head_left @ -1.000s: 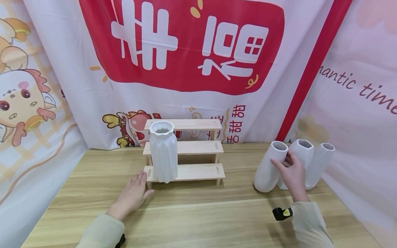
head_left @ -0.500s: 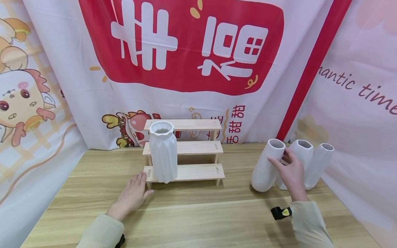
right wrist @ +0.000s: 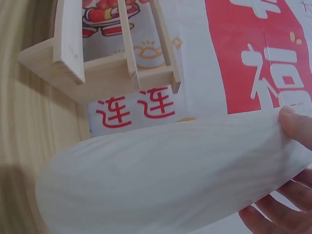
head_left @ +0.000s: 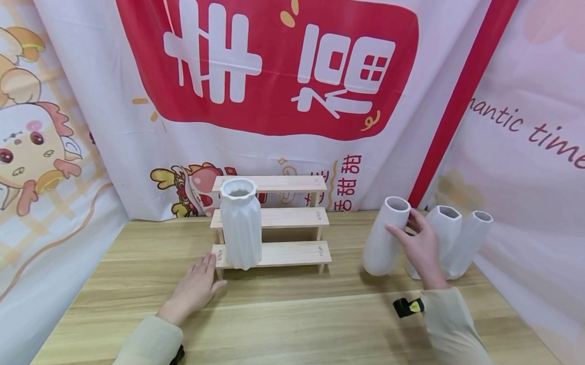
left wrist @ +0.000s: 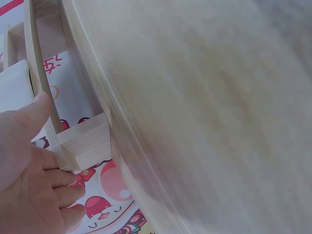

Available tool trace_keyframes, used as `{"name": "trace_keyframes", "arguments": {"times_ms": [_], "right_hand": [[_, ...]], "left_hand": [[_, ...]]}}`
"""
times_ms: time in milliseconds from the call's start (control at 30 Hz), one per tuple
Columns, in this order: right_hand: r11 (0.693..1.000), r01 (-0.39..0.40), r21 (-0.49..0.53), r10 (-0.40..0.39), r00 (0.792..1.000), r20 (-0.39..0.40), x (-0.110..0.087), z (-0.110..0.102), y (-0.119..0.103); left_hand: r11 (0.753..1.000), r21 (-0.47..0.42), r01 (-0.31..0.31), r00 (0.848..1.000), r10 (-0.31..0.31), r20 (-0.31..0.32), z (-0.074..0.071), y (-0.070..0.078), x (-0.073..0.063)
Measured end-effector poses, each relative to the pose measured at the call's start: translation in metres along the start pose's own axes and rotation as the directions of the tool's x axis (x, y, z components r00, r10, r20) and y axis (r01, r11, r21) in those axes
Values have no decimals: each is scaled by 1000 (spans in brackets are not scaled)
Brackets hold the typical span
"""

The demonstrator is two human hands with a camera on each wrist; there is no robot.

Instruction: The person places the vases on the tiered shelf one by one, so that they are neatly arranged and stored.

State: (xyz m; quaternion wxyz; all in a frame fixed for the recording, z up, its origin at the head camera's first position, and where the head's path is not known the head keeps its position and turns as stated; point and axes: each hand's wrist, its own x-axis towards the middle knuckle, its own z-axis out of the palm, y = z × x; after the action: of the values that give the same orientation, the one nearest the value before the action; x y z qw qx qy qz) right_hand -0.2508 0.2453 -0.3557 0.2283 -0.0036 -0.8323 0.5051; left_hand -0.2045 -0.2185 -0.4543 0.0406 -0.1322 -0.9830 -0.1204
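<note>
My right hand (head_left: 422,247) grips a smooth white vase (head_left: 384,242) near its rim, thumb on the near side and fingers round the right. In the right wrist view, the vase (right wrist: 161,180) stretches across the lower part, thumb and fingers on either side of its narrower end. My left hand (head_left: 192,286) rests at the left end of a three-step wooden display stand (head_left: 290,252), fingers mostly straight and thumb spread. Close up in the left wrist view, its fingers lie against the end of the stand (left wrist: 87,141). A fluted white vase (head_left: 241,229) stands on the lowest step.
Two more white vases stand on the right of the wooden table (head_left: 287,332): a faceted one (head_left: 443,228) partly behind my right hand, and a slim one (head_left: 471,242) beside it. Printed cloth (head_left: 275,123) hangs behind the table and along both sides.
My right hand has carried the smooth vase left and slightly away from me, widening the gap to the faceted vase. The left hand and the stand have stayed still.
</note>
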Motion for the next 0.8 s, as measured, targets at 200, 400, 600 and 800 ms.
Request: {"name": "trace_keyframes", "arguments": {"times_ms": [200,400,600,800], "right_hand": [[1000,-6,24,5,999,42,2,9,-13],[998,44,43,-47,997,63,4,20,-25],[991,85,98,-94,991,92,5,33,-37],[987,92,130,-107,988,113,6,43,-50]], "left_hand": [[1000,3,1,1000,-1,3,0,0,0],[1000,0,5,1000,-5,4,0,0,0],[1000,2,3,1000,-3,1,0,0,0],[1000,-4,5,1000,-5,6,-2,1,-1]]}}
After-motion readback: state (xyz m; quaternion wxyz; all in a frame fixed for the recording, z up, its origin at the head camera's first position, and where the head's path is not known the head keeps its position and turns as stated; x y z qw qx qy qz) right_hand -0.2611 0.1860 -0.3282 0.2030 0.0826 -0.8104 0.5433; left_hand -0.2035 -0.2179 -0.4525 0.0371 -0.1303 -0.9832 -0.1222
